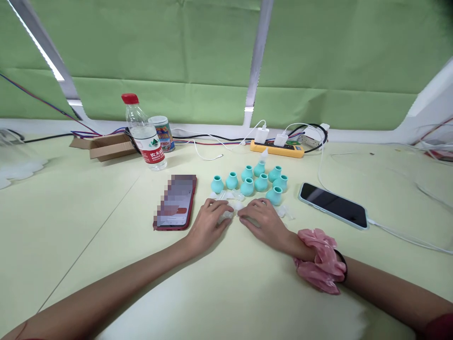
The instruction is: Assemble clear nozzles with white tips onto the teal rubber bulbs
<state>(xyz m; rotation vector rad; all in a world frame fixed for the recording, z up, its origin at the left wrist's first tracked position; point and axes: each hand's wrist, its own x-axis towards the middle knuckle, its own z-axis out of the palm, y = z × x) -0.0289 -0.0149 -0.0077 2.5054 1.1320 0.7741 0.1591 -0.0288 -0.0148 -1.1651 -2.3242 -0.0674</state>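
Both hands rest palm-down on a pale yellow-green table (88, 222), the left hand (208, 224) and right hand (264, 222) with fingers loosely curled onto small clear plastic pieces (233, 208) lying between them, just before a cluster of teal rubber bulbs (253, 182), a red-cased smartphone (176, 202) at left.
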